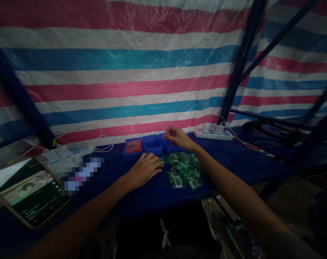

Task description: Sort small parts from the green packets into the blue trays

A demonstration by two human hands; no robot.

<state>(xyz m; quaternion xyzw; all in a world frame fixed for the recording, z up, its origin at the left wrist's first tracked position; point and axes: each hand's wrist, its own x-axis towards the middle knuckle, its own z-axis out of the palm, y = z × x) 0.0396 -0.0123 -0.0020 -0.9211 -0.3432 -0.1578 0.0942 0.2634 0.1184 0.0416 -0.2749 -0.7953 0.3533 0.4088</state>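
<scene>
My right hand (178, 137) is raised over the right-hand blue bin (168, 145), thumb and fingertips pinched together; whatever is between them is too small to make out. Lower and to the left, my left hand (145, 171) rests on the blue table with its fingers curled down towards the thumb. A small dark spot shows at those fingertips, but I cannot tell what it is. Beside that hand lies a pile of small clear plastic packets (183, 165), greenish, with small metal-looking parts inside. The middle blue bin (152, 144) has a few small dark pieces in it.
The left blue bin (133, 154) contains a red packet (133, 146). A phone (30, 192) with a lit screen stands at the left. White power strips (214, 134) with plugs and cables sit at the back on both sides. Blue metal posts frame a striped plastic sheet (141, 86).
</scene>
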